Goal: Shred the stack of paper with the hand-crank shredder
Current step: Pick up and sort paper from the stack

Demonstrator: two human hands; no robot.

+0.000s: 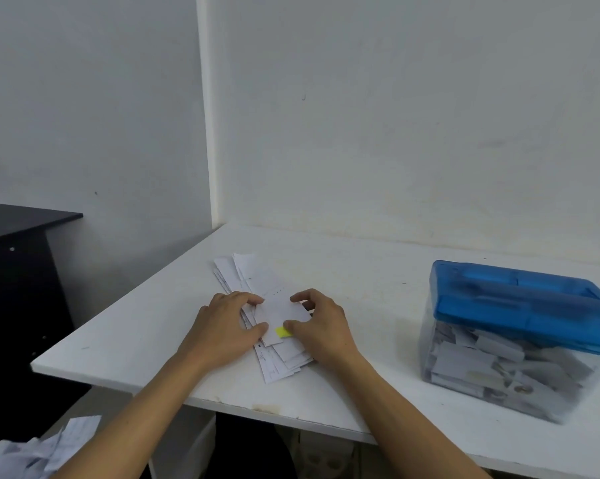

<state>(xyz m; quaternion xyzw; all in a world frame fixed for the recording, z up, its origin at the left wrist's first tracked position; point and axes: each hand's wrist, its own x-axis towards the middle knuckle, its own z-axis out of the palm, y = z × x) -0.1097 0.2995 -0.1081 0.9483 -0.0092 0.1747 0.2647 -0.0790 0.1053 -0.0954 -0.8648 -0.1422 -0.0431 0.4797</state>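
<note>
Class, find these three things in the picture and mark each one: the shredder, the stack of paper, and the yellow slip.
shredder (519,305), head view, on its blue lid.
stack of paper (246,274), head view, on the far end of the top sheets.
yellow slip (283,332), head view, on its exposed yellow part.

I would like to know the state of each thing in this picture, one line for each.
left hand, pinches the left edge of the top slip.
right hand, pinches the right edge of the same slip, thumb beside a yellow tab.
stack of paper, fanned out, lying flat on the table, not yet shredded.
shredder, blue lid on, nobody touches it.
clear bin, partly filled with shreds.
</note>
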